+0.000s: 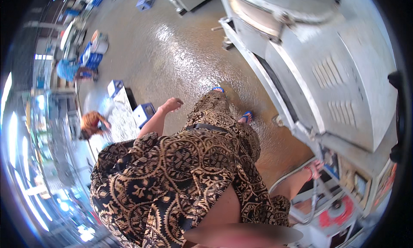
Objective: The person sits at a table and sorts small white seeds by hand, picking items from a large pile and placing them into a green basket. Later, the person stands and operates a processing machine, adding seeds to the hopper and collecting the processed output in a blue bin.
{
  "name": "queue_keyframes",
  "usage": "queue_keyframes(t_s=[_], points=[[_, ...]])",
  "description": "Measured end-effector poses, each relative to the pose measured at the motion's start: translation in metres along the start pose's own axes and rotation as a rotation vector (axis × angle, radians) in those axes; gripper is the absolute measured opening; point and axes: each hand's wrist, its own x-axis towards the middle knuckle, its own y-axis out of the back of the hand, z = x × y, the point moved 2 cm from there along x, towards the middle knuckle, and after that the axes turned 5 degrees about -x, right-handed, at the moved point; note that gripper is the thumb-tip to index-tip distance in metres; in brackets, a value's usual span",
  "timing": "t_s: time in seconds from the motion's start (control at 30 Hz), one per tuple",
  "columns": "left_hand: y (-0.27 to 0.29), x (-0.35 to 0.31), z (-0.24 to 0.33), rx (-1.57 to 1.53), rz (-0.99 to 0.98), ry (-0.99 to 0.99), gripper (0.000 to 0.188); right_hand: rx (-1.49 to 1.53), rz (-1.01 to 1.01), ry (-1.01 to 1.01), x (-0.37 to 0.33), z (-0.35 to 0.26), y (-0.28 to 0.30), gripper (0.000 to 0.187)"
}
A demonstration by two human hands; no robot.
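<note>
I stand in a black and tan patterned dress, with blue sandals [246, 116] on a wet floor. My left hand [172, 104] hangs out to the left at hip height. It is empty, its fingers loosely curled and apart, and it touches nothing. My right hand [313, 169] reaches to the lower front of a big grey metal machine [344, 75]. Its fingers are closed round the top of a thin grey hose [316, 198] that hangs down beside the machine's control panel. What exactly the fingers grip is small and partly hidden.
The shiny wet concrete floor [180, 54] stretches ahead. At the left are blue crates [144, 113], a white table [122, 121], a crouching person in orange [92, 123] and another in blue [69, 70]. The machine fills the right side.
</note>
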Motion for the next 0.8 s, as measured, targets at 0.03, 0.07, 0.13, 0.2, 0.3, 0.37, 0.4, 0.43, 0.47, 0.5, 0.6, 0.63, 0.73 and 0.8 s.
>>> queue_keyframes(t_s=[0.03, 0.07, 0.13, 0.2, 0.3, 0.37, 0.4, 0.43, 0.47, 0.5, 0.6, 0.63, 0.73, 0.8], points=[[-0.005, -0.002, 0.006, 0.002, 0.020, -0.024, 0.033, 0.029, 0.078, -0.018, 0.002, 0.005, 0.004, 0.059], [-0.009, -0.002, 0.012, -0.003, 0.046, -0.055, 0.034, 0.106, 0.191, -0.045, -0.001, 0.018, 0.005, 0.058], [-0.025, -0.003, 0.023, 0.032, 0.092, -0.116, 0.036, 0.069, 0.201, -0.127, -0.007, 0.044, -0.003, 0.056], [-0.044, -0.006, 0.026, 0.082, 0.172, -0.112, 0.036, -0.061, 0.106, -0.244, -0.021, 0.082, -0.026, 0.054], [-0.073, -0.020, 0.005, -0.090, 0.181, -0.093, 0.035, -0.288, -0.053, -0.405, -0.044, 0.138, -0.076, 0.052], [-0.096, -0.039, -0.021, -0.137, 0.238, -0.050, 0.035, -0.342, -0.109, -0.484, -0.059, 0.163, -0.100, 0.051], [-0.108, -0.052, -0.038, -0.116, 0.289, -0.052, 0.035, -0.336, -0.121, -0.512, -0.067, 0.166, -0.107, 0.050], [-0.119, -0.066, -0.060, -0.261, 0.307, 0.103, 0.036, -0.296, -0.118, -0.548, -0.077, 0.173, -0.107, 0.050], [-0.129, -0.080, -0.079, -0.259, 0.237, 0.205, 0.035, -0.263, -0.109, -0.557, -0.085, 0.170, -0.106, 0.050], [-0.143, -0.102, -0.096, -0.332, 0.329, 0.243, 0.026, -0.180, -0.093, -0.562, -0.096, 0.172, -0.099, 0.050], [-0.166, -0.169, -0.118, -0.690, 0.233, 0.109, 0.022, 0.122, -0.050, -0.513, -0.124, 0.180, -0.080, 0.049], [-0.172, -0.199, -0.114, -1.110, 0.249, -0.154, 0.023, 0.176, -0.025, -0.501, -0.130, 0.180, -0.077, 0.049], [-0.147, -0.231, -0.098, -1.082, 0.090, -0.237, 0.025, 0.200, -0.029, -0.545, -0.134, 0.177, -0.073, 0.045], [-0.129, -0.212, -0.079, -0.761, 0.045, -0.103, 0.026, 0.137, -0.284, -0.520, -0.123, 0.170, -0.080, 0.038]])
